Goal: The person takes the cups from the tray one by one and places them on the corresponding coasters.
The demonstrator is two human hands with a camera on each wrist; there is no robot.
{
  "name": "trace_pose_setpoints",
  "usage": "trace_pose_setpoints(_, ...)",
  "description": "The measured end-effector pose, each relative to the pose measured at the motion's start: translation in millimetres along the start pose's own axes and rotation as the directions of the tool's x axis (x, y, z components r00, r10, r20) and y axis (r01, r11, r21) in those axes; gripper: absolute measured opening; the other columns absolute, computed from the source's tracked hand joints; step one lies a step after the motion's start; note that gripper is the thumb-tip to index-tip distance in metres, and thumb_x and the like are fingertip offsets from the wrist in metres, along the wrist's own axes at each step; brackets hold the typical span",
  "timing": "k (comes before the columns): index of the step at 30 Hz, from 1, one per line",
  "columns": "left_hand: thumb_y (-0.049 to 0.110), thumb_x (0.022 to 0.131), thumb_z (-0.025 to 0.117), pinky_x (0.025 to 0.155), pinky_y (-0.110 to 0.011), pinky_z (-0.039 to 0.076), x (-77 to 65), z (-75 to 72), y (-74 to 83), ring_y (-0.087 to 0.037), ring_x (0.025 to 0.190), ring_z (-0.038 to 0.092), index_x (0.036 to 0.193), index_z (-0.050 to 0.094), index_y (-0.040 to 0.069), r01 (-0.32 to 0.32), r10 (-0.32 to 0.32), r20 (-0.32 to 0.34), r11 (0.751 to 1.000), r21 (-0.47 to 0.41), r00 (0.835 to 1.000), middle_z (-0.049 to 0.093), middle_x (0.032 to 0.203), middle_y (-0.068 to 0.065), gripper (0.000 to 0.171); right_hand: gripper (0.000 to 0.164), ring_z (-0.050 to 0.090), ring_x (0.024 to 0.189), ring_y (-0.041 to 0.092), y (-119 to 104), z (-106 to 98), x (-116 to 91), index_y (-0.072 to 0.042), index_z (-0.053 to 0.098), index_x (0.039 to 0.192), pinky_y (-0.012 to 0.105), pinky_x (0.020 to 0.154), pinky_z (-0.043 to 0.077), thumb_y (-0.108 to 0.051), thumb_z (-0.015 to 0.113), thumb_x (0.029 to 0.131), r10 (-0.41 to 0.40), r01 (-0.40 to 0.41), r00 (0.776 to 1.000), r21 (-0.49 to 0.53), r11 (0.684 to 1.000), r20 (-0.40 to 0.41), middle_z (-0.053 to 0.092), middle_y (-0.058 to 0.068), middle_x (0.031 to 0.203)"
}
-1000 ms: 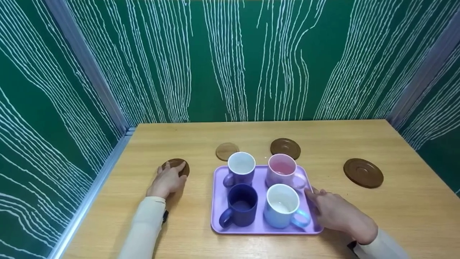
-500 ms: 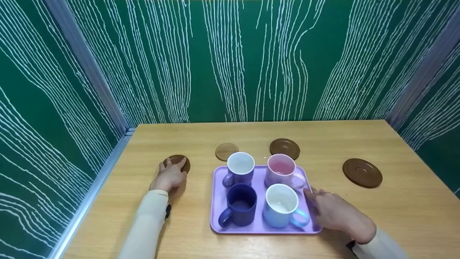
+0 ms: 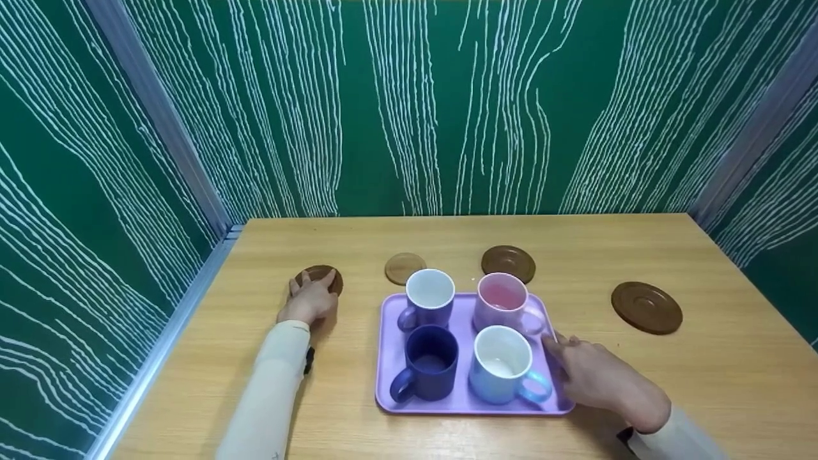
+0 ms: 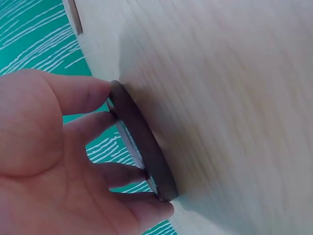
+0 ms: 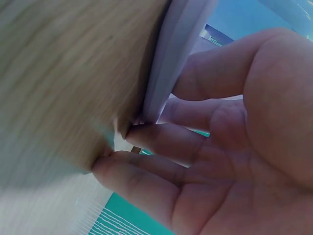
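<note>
Two bare hands at work over a wooden desk (image 3: 345, 383), w/ a lilac tray (image 3: 463, 409) btwn them, well in from the desk's L & R edges. L hand (image 3: 310, 301) pinches a brown disc (image 4: 148, 147) by the rim, thumb on one side, spread fingers round the other; disc is nr desk's L edge, toward the far L corner, & can't tell if its underside is touching wood. R hand (image 3: 604, 377) has fingers apart, w/ thumb & index against tray's R edge, other fingertips down just beside it. Tray holds 4 upright mugs: purple mug (image 3: 434, 316) at far L corner, pink mug (image 3: 501, 318) far R, navy mug (image 3: 434, 378) near L, pale blue mug (image 3: 497, 382) near R; L pair's handles face desk's L edge, R pair's its R edge. Pale wood disc (image 3: 404, 268) & far brown disc (image 3: 508, 263) lie just past tray's far edge; outer brown disc (image 3: 647, 308), ringed, nr desk's R edge. Green walls (image 3: 351, 128) behind carry wavy white lines
</note>
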State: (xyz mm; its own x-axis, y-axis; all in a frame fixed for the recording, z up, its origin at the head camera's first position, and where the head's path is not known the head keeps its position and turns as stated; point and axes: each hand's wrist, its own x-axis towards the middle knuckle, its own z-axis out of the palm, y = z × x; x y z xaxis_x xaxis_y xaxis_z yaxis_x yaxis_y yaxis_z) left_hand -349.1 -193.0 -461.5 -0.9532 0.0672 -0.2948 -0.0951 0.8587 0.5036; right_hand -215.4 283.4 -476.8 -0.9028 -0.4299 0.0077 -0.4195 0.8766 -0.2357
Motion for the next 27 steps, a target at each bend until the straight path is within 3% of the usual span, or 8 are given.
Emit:
trace_pose_setpoints(7, 0.021, 0.106, 0.039, 0.119, -0.076, 0.004, 9.3, 1.9, 3.1, -0.058, 0.15, -0.018, 0.166, 0.021, 0.023, 0.009, -0.009, -0.023, 1.0, 0.001, 1.0, -0.01, 0.167, -0.033, 0.063, 0.052, 0.067, 0.099, 0.044, -0.8, 1.1, 1.3, 0.0, 0.062, 0.134, 0.062, 0.079, 0.057, -0.005, 0.072, 0.083, 0.01, -0.01, 1.0, 0.001, 1.0, -0.002, 0.066, 0.028, 0.129)
trace_pose_setpoints(14, 0.02, 0.104, 0.039, 0.12, -0.072, 0.0, 15.1, 1.5, 5.1, -0.057, 0.151, -0.017, 0.166, 0.022, 0.022, 0.013, -0.013, -0.038, 1.0, -0.011, 0.999, -0.01, 0.167, -0.032, 0.064, 0.055, 0.066, 0.106, 0.049, 0.0, 1.2, 1.7, 0.001, 0.06, 0.137, 0.065, 0.087, 0.055, -0.005, 0.069, 0.083, 0.021, -0.021, 1.0, -0.001, 1.0, 0.008, 0.061, 0.031, 0.137)
trace_pose_setpoints(18, 0.02, 0.103, 0.039, 0.121, -0.071, -0.001, 18.9, 1.1, 6.9, -0.055, 0.151, -0.018, 0.166, 0.021, 0.023, 0.019, -0.02, -0.039, 1.0, -0.021, 0.999, -0.011, 0.168, -0.031, 0.066, 0.052, 0.067, 0.101, 0.048, 0.5, 1.2, 1.1, 0.0, 0.062, 0.133, 0.064, 0.083, 0.056, -0.003, 0.069, 0.082, 0.002, -0.002, 1.0, -0.012, 1.0, -0.007, 0.062, 0.029, 0.135)
trace_pose_setpoints(27, 0.02, 0.103, 0.041, 0.121, -0.071, -0.001, 26.9, 2.3, 7.3, -0.056, 0.152, -0.016, 0.166, 0.022, 0.022, 0.017, -0.018, -0.059, 1.0, -0.006, 0.998, -0.01, 0.168, -0.031, 0.066, 0.061, 0.058, 0.118, 0.06, -1.0, 0.3, -0.8, 0.002, 0.057, 0.143, 0.069, 0.096, 0.049, -0.005, 0.07, 0.084, 0.033, -0.033, 0.999, 0.011, 0.999, 0.025, 0.052, 0.034, 0.146)
